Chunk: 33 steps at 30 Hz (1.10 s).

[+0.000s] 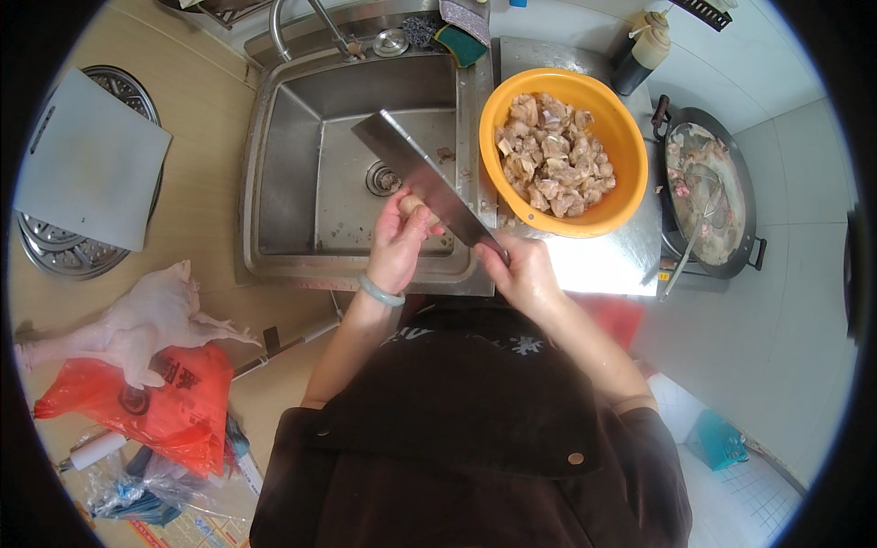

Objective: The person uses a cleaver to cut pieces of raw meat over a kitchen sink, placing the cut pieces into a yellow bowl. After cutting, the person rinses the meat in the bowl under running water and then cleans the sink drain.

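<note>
Above the near right part of the stainless steel sink (288,164), my left hand (401,240) holds a small pale brown piece of food (411,203), perhaps ginger; the fingers hide part of it. My right hand (524,274) grips the handle of a cleaver (425,171), its broad blade slanting up and left across the sink, close beside the piece. Whether blade and piece touch, I cannot tell. To the right of the sink, an orange plastic bowl (634,192) holds many chopped chunks of meat (555,157).
A wok (743,164) with cloudy liquid and a wire skimmer (709,198) stands at right. Sauce bottles (640,61) are behind the bowl. At left lie a white cutting board (89,164), a whole plucked bird (147,315) and a red plastic bag (185,418). A faucet (277,34) rises behind the sink.
</note>
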Motion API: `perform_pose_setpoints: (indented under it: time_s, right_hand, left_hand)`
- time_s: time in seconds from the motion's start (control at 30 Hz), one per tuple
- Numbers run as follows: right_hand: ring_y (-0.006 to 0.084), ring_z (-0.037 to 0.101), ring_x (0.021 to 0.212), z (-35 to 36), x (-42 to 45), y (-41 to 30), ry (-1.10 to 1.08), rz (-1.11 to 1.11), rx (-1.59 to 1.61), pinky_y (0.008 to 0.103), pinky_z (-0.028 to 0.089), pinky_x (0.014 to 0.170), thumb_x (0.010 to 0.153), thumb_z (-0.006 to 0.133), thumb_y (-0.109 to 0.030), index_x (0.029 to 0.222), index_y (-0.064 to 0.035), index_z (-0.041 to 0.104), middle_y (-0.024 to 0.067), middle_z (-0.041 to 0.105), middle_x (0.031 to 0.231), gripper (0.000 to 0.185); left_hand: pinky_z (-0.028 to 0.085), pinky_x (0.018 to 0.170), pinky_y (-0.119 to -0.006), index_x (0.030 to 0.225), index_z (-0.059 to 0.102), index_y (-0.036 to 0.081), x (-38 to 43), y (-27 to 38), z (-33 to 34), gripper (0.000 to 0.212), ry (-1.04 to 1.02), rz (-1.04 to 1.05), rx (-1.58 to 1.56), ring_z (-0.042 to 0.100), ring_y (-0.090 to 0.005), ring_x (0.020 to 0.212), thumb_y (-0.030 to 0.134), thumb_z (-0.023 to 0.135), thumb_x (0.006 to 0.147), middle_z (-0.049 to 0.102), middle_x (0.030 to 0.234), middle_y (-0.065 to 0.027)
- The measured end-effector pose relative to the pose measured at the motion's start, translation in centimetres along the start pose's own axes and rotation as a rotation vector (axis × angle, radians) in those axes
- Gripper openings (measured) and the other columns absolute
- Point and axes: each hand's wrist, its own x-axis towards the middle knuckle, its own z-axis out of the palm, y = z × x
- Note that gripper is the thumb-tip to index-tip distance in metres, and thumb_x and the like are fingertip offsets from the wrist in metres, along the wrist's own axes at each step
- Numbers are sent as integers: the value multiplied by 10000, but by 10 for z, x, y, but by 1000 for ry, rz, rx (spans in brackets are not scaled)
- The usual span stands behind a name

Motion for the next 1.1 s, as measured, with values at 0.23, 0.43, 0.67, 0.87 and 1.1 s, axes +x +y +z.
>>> perform_pose_setpoints:
  time_s: [0.23, 0.43, 0.67, 0.87, 1.1]
  right_hand:
    - [308, 593, 553, 1, 7, 7, 45, 27, -194, 357, 467, 519, 779, 628, -87, 909, -23, 635, 164, 588, 631, 145]
    - [334, 584, 567, -4, 2, -4, 26, -163, -160, 368, 467, 524, 772, 625, -91, 920, -34, 640, 165, 592, 656, 159]
    - [345, 577, 558, -4, 9, 5, 35, -124, -169, 371, 476, 533, 765, 625, -72, 927, -23, 639, 169, 584, 627, 169]
    - [324, 590, 561, -1, 13, 5, 9, -66, -230, 365, 476, 536, 771, 621, -76, 923, -21, 637, 169, 581, 609, 162]
    - [321, 572, 535, -1, 10, 9, 73, -65, -110, 349, 460, 521, 786, 624, -93, 884, -21, 640, 164, 565, 588, 122]
  left_hand:
    - [441, 648, -218, 1186, 408, -24, -3, 1, 0, 339, 15, 94, 293, 498, -89, 714, 80, 527, 886, 521, 901, -27]
    - [437, 630, -205, 1208, 434, -14, 0, -6, -16, 363, -53, 51, 330, 494, -76, 715, 84, 543, 877, 541, 943, -37]
    - [439, 659, -213, 1194, 455, -1, -2, 2, -16, 344, -56, 62, 269, 500, -87, 770, 107, 546, 881, 556, 987, -42]
    - [450, 660, -233, 1207, 438, 12, -4, 3, -23, 350, -125, 22, 191, 533, -116, 830, 168, 522, 905, 555, 1026, -50]
    - [450, 650, -256, 1240, 390, 79, -4, 11, -20, 317, -155, -123, -47, 553, -151, 860, 164, 444, 939, 534, 1056, -36]
